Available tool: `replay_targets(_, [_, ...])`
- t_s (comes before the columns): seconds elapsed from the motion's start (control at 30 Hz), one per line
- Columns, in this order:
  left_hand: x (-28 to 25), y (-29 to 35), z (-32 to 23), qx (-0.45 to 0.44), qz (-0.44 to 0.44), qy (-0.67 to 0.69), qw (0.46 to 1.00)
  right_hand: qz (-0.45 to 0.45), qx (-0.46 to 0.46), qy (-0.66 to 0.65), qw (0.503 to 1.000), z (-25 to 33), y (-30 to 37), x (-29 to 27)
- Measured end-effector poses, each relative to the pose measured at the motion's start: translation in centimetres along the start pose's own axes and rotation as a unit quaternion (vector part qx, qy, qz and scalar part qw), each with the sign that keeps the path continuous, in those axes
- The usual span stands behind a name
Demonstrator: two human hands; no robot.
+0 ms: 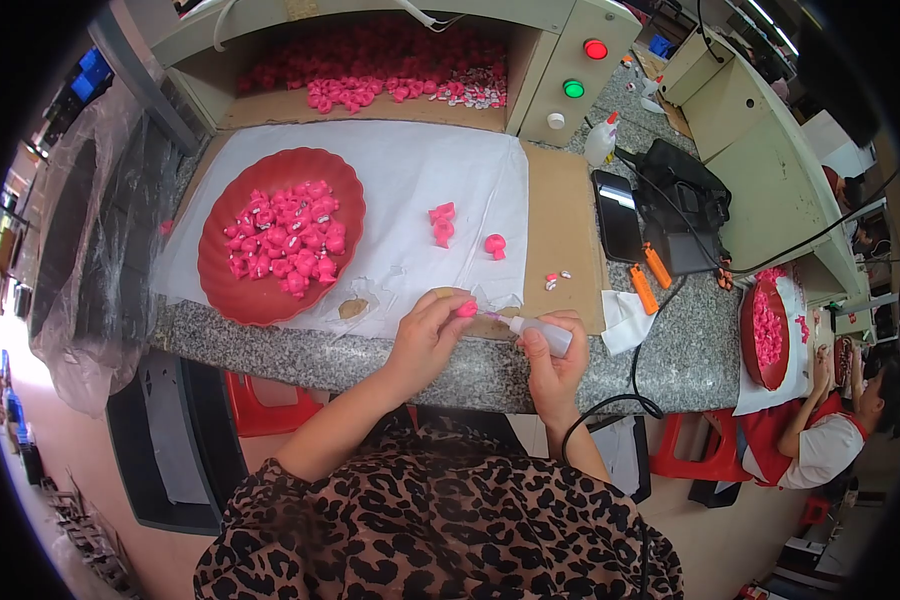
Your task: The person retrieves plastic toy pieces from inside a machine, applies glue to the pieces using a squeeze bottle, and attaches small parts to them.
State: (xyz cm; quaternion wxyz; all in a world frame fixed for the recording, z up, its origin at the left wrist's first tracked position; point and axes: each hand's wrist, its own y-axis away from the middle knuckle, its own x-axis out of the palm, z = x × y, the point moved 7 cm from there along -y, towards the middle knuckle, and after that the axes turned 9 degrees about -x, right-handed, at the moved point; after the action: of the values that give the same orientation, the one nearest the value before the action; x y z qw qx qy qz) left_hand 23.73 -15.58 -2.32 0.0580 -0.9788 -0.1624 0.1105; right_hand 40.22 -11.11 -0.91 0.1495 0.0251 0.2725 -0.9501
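Here the left hand pinches a pink piece steady while the right hand grips a glue bottle, its nozzle aimed at it.

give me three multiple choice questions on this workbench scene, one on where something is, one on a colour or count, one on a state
1. Where does the red bowl of pink pieces sit?
A. on the white sheet, to the person's left
B. on the floor
C. on the grey machine

2. How many round lamps are on the machine's panel?
A. one blue
B. two, red above green
C. four yellow

3. What does the right hand hold?
A. nothing
B. a phone
C. a small squeeze bottle, nozzle toward the pink piece in the left hand

Answers: 1 A, the bowl rests on the sheet. 2 B, the red lamp is above the green one. 3 C, fingers wrap the bottle.
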Motion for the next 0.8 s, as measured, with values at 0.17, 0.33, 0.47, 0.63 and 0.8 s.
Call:
replay_targets(0.17, [-0.2,-0.3,-1.0,0.011,0.033,-0.035,0.999,-0.036,0.040,-0.081,0.995,0.7,-0.5,0.2])
replay_targets(0.33, [0.7,-0.3,0.5,-0.153,0.211,0.128,0.957,-0.082,0.120,-0.224,0.964,-0.5,-1.0,-0.4])
replay_targets(0.47, [0.2,-0.6,0.5,-0.173,0.232,0.120,0.950,-0.040,0.102,-0.181,0.977,0.1,-1.6,-0.1])
replay_targets(0.63, [0.4,-0.5,0.7,-0.161,0.262,0.083,0.948,0.022,0.063,-0.134,0.989,0.6,-2.1,0.5])
replay_targets(0.8, [0.5,-0.4,0.9,-0.160,0.265,0.074,0.948,0.036,0.069,-0.131,0.988,0.7,-2.2,0.7])
